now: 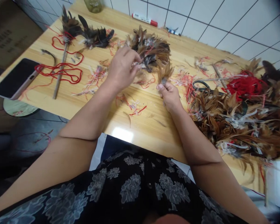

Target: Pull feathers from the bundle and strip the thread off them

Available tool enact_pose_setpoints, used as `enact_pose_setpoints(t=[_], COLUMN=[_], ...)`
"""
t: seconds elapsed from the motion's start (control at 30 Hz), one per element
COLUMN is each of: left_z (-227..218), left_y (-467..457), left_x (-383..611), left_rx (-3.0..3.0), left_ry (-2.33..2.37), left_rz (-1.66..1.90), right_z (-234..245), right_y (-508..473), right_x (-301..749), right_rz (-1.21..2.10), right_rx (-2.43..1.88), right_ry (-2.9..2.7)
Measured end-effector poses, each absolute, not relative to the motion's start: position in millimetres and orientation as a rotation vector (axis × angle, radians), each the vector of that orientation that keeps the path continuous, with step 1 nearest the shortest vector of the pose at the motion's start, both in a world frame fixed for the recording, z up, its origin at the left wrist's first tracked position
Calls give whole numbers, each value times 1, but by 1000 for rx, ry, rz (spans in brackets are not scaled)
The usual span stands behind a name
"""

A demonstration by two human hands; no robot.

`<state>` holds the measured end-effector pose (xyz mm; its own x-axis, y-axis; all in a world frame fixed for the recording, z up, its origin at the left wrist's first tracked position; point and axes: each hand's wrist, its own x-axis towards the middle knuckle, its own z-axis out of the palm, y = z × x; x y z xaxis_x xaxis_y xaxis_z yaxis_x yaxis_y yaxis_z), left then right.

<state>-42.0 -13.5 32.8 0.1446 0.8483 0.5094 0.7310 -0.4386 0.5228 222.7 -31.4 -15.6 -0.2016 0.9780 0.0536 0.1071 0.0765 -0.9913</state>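
A small bunch of brown feathers (165, 74) is standing upright in the right hand (171, 96), above the middle of the counter (158, 132); that hand is pinching the lower end of the bunch between thumb and fingers. At the bunch's eleven o'clock, a loose feather pile (152, 46) is lying near it. The left hand (123, 67) is reaching to the pile's near left edge at eight o'clock, fingers curling toward the thumb; I cannot tell whether a feather is caught between them.

The step in hand seems to be picking feathers out singly while the bunch is being held ready. The next move appears to be calling for a light fingertip pinch on one quill, with the right hand keeping the bunch's ends together.

Farther out from the bunch, black-looped handles (198, 81), probably of scissors, are lying at four o'clock, with a red thread bundle (246, 87) at three and a large feather heap (224, 123) spreading beyond four. At nine o'clock, red cord (70, 81) is trailing over a feather-tipped stick (60, 77), and a phone (15, 77) is resting past it.
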Motion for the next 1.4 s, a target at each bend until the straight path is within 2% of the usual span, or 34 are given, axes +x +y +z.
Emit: enact_pose_setpoints(t=[0.1,0.2,0.47,0.6,0.7,1.1,1.3,1.4], left_z=[23,4,-20,-12,1,58,57,50], left_y=[8,26,32,29,22,-19,-26,-26], left_x=[-90,-121,-109,-103,-105,-78,-53,-45], left_rx=[2026,1863,1845,1761,1767,1727,1712,1626], left_ry=[1816,1824,1703,1859,1803,1027,1003,999], left_rz=[1082,1026,912,908,913,676,525,558], right_z=[-12,-10,-12,-12,-15,-23,-16,-14], right_y=[-31,-31,-31,-32,-32,-30,-32,-32], right_x=[225,225,221,219,218,219,216,214], right_rz=[1331,1338,1317,1302,1264,1152,1077,1026], right_rx=[-1152,-1135,-1161,-1180,-1176,-1216,-1242,-1237], right_ry=[-1371,-1327,-1344,-1354,-1369,-1433,-1574,-1657])
